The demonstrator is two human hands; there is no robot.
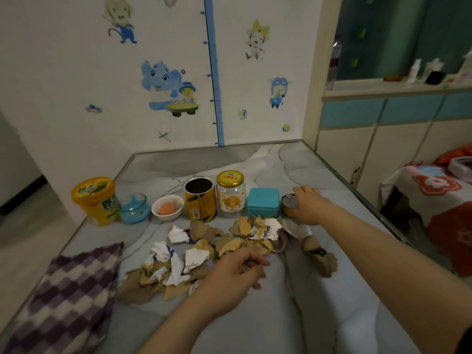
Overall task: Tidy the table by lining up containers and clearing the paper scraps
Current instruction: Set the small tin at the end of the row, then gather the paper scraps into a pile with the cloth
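Left hand (235, 270) hovers loosely curled (holding nothing) over scraps (194, 254); right hand (307, 204) grips the small tin (288, 204).

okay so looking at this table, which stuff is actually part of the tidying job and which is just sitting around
Part of the job: yellow tub, blue glass dish, white bowl holding an egg, open can, glass jar, teal tin, small flat can under the right hand, paper scraps by the left hand.

Just lying about: checked cloth, bottles on the windowsill.
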